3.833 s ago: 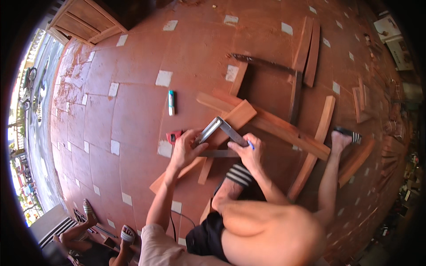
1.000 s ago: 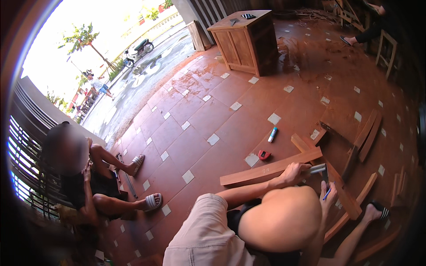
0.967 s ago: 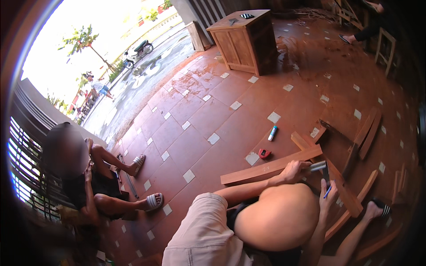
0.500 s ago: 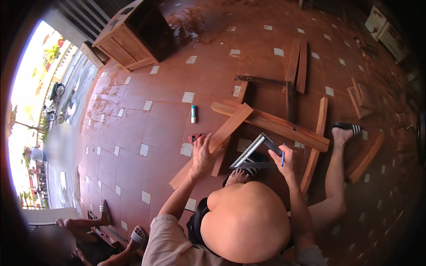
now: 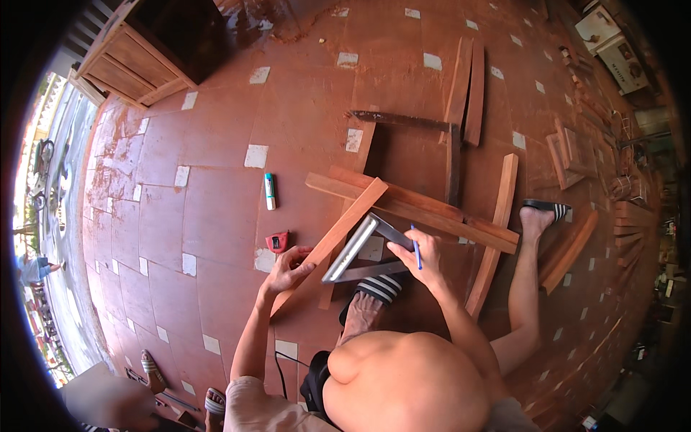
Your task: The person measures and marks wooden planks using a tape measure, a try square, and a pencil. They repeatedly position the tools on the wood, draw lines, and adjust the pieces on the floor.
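Since the earlier frame, the metal square (image 5: 351, 248) has shifted leftward with the right hand (image 5: 428, 263) and now lies closer to the wooden plank (image 5: 345, 225).

Left hand (image 5: 288, 270): thumb and fingers grip the plank near its lower end. Right hand: fingers are closed on one dark arm of the square, and a blue pen (image 5: 417, 252) is held in the same grip.

Position of square: between the hands, silver bar running alongside the plank's right edge. Whether bar and plank touch cannot be determined. Position of plank: slanting from the left hand forward and to the right, its far end over a pair of timbers (image 5: 439, 218) laid side by side. This pair extends ahead of the right hand and crosses a curved timber (image 5: 503, 198) to that hand's right.

Adjacent items: a red tape measure (image 5: 277, 241) sits on the tiled floor (image 5: 223, 144) just beyond the left hand; a tube with a teal cap (image 5: 270, 191) lies farther ahead. One sandaled foot (image 5: 366, 309) is planted between the hands, nearer the body. A wooden cabinet (image 5: 144, 57) stands well ahead and left of the left hand.
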`<move>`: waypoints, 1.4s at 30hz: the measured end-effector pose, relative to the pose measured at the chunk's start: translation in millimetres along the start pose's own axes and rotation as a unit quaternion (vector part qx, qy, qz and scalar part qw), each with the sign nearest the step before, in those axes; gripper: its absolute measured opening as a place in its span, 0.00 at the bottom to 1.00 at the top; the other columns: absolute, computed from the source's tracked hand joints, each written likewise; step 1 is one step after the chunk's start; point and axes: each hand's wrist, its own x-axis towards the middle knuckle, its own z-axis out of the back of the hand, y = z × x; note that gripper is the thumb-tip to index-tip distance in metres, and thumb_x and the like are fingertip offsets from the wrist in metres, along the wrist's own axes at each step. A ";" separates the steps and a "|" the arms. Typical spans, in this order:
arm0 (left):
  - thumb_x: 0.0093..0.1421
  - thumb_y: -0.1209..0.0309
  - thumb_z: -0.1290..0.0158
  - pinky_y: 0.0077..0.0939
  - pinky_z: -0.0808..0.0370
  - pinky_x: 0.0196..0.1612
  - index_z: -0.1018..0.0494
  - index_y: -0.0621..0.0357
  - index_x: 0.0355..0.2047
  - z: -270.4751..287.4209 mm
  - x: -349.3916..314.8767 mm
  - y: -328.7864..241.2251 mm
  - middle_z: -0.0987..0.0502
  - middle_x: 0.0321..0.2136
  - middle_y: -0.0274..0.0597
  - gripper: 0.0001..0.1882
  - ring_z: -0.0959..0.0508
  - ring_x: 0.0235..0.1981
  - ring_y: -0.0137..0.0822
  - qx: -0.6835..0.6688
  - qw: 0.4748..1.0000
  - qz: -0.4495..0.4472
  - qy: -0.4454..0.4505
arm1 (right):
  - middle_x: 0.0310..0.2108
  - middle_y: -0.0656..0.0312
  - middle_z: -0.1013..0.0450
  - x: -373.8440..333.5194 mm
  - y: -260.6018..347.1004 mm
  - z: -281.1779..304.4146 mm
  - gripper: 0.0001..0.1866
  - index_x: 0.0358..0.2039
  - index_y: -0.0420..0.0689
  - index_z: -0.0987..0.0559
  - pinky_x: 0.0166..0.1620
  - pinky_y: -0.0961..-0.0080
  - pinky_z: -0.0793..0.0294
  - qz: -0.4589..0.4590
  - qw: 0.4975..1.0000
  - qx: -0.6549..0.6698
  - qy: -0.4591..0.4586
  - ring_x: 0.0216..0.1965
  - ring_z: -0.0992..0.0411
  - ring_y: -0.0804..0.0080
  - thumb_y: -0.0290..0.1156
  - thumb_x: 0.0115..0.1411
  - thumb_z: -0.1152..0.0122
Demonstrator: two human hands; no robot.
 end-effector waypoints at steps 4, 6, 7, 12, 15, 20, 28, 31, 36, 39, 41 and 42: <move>0.76 0.53 0.46 0.33 0.25 0.57 0.24 0.68 0.59 6.5 7.9 -8.5 0.17 0.50 0.48 0.27 0.19 0.49 0.33 -0.077 0.997 0.020 0.010 | 0.19 0.50 0.25 25.3 12.9 -30.4 0.18 0.30 0.39 0.18 0.27 0.62 0.27 -0.010 0.999 0.037 0.002 0.21 0.22 0.54 0.41 0.60 0.22; 0.80 0.48 0.58 0.35 0.26 0.59 0.21 0.70 0.57 8.6 17.1 -21.1 0.17 0.50 0.48 0.32 0.19 0.49 0.35 -0.124 0.992 0.023 0.009 | 0.19 0.50 0.25 32.8 16.8 -38.9 0.18 0.31 0.39 0.17 0.27 0.62 0.27 -0.011 0.999 0.049 0.007 0.21 0.22 0.54 0.41 0.60 0.23; 0.80 0.53 0.54 0.33 0.26 0.59 0.22 0.73 0.57 9.4 19.7 -30.2 0.17 0.50 0.46 0.29 0.19 0.48 0.35 -0.145 0.989 0.009 -0.003 | 0.19 0.51 0.25 35.2 18.4 -42.4 0.18 0.31 0.39 0.17 0.27 0.62 0.27 -0.015 0.999 0.040 0.010 0.21 0.22 0.54 0.41 0.61 0.23; 0.67 0.67 0.35 0.33 0.20 0.46 0.20 0.66 0.58 -26.6 44.4 -85.2 0.15 0.43 0.44 0.22 0.16 0.39 0.36 0.095 0.986 -0.067 -0.117 | 0.19 0.54 0.27 35.7 21.5 -49.3 0.18 0.31 0.39 0.18 0.27 0.65 0.29 -0.031 0.998 0.061 0.005 0.19 0.27 0.61 0.42 0.61 0.22; 0.62 0.69 0.32 0.32 0.21 0.42 0.19 0.62 0.59 -51.2 51.2 -111.6 0.17 0.38 0.43 0.25 0.19 0.35 0.32 0.192 0.966 -0.085 -0.151 | 0.20 0.52 0.24 34.5 20.8 -47.6 0.18 0.33 0.39 0.17 0.29 0.64 0.26 -0.049 0.998 0.045 0.017 0.22 0.23 0.58 0.42 0.62 0.23; 0.62 0.71 0.33 0.36 0.21 0.39 0.18 0.62 0.57 -65.8 56.8 -122.6 0.18 0.34 0.53 0.23 0.16 0.31 0.43 0.205 0.956 -0.078 -0.195 | 0.20 0.50 0.24 35.4 17.5 -41.2 0.18 0.38 0.38 0.16 0.28 0.64 0.26 -0.041 0.997 0.064 0.003 0.22 0.21 0.57 0.42 0.63 0.24; 0.63 0.71 0.36 0.39 0.22 0.38 0.18 0.60 0.57 -74.6 59.9 -112.2 0.19 0.33 0.54 0.21 0.17 0.31 0.51 0.216 0.944 -0.118 -0.222 | 0.38 0.55 0.15 54.8 19.5 -18.0 0.21 0.60 0.36 0.20 0.50 0.73 0.20 -0.066 0.977 0.190 -0.073 0.43 0.17 0.73 0.40 0.78 0.43; 0.63 0.72 0.36 0.41 0.22 0.37 0.18 0.59 0.57 -75.8 61.3 -113.3 0.20 0.32 0.54 0.21 0.18 0.30 0.52 0.227 0.940 -0.116 -0.228 | 0.39 0.54 0.15 65.7 29.1 -9.3 0.25 0.61 0.35 0.20 0.51 0.71 0.21 -0.059 0.973 0.220 -0.048 0.40 0.18 0.72 0.44 0.80 0.48; 0.62 0.72 0.36 0.41 0.22 0.37 0.19 0.61 0.57 -75.1 62.2 -113.1 0.21 0.32 0.54 0.22 0.18 0.30 0.53 0.223 0.942 -0.116 -0.222 | 0.37 0.52 0.16 84.2 38.2 -9.9 0.20 0.51 0.34 0.14 0.44 0.72 0.20 0.016 0.984 0.177 -0.008 0.38 0.17 0.70 0.38 0.79 0.46; 0.62 0.72 0.36 0.42 0.23 0.37 0.19 0.61 0.57 -73.7 63.6 -111.8 0.21 0.32 0.53 0.22 0.18 0.30 0.53 0.214 0.946 -0.113 -0.216 | 0.37 0.52 0.16 87.7 39.6 -13.8 0.14 0.45 0.32 0.13 0.41 0.74 0.18 0.018 0.984 0.175 0.005 0.37 0.17 0.71 0.31 0.74 0.39; 0.62 0.72 0.36 0.42 0.23 0.37 0.19 0.61 0.57 -73.2 64.1 -110.7 0.21 0.31 0.53 0.22 0.18 0.30 0.53 0.221 0.944 -0.114 -0.216 | 0.37 0.53 0.16 87.4 39.8 -15.2 0.11 0.44 0.31 0.14 0.42 0.75 0.17 0.006 0.986 0.165 0.010 0.38 0.16 0.71 0.27 0.71 0.36; 0.62 0.72 0.36 0.42 0.23 0.37 0.19 0.61 0.57 -73.0 64.5 -110.4 0.21 0.31 0.53 0.23 0.18 0.30 0.53 0.216 0.946 -0.112 -0.216 | 0.37 0.53 0.16 87.5 39.9 -16.5 0.09 0.43 0.31 0.14 0.43 0.75 0.16 -0.003 0.984 0.177 0.013 0.39 0.16 0.72 0.26 0.70 0.35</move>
